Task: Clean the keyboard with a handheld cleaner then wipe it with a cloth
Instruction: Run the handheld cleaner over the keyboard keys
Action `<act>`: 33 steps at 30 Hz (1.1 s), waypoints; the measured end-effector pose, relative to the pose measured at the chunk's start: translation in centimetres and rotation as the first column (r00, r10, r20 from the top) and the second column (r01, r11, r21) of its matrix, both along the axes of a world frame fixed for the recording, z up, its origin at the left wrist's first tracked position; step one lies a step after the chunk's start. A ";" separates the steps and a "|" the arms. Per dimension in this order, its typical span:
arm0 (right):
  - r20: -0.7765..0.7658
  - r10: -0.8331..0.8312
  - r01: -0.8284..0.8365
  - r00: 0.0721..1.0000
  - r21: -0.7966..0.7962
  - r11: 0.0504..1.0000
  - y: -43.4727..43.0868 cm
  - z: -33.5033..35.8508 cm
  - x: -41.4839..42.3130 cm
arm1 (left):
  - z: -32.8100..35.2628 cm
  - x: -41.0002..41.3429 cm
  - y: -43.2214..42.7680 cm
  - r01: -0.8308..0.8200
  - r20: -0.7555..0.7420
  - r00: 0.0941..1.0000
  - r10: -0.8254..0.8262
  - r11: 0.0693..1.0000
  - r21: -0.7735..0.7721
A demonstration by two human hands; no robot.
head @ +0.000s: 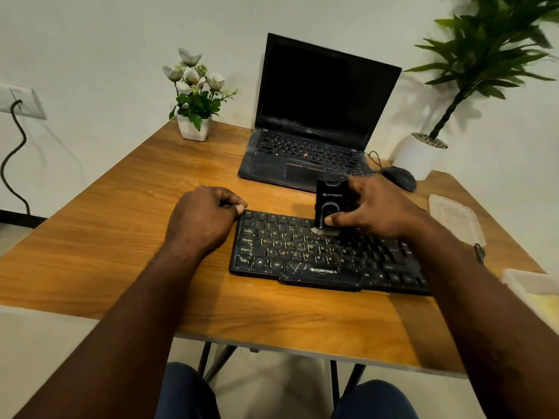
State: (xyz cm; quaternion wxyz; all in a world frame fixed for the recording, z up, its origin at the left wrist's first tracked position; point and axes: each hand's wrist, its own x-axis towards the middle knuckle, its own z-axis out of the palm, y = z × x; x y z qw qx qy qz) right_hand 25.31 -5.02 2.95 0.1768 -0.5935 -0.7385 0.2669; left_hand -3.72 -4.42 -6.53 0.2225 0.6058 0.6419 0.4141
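Grips handheld cleaner (331, 204) upright with right hand (375, 213) fingers, nozzle on keyboard (326, 255) upper rows, mid-length. Rests clenched left hand (202, 216) at far-left corner. Leaves keys along long axis, left and right.

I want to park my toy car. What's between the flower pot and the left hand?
Only bare wooden table lies between the flower pot and the left hand, as the head view shows.
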 end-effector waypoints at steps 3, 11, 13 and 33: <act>0.035 -0.034 0.034 0.999 0.025 0.999 0.1 0.6 2.1 | 0.0 0.2 0.1 0.001 -0.002 1.000 -0.001 1.000 -0.002; -0.107 0.056 -0.051 0.993 0.048 0.998 0.3 -1.5 -4.5 | 0.1 0.3 0.0 0.008 0.021 1.000 -0.008 1.000 -0.005; -0.141 0.097 -0.088 0.985 0.070 0.994 0.8 -1.8 -6.6 | 0.1 0.3 0.0 0.000 0.026 1.000 0.000 1.000 -0.005; 0.051 -0.063 0.056 0.997 0.115 0.992 -0.4 0.7 2.5 | 0.3 0.4 -0.2 -0.002 0.026 1.000 0.003 1.000 -0.017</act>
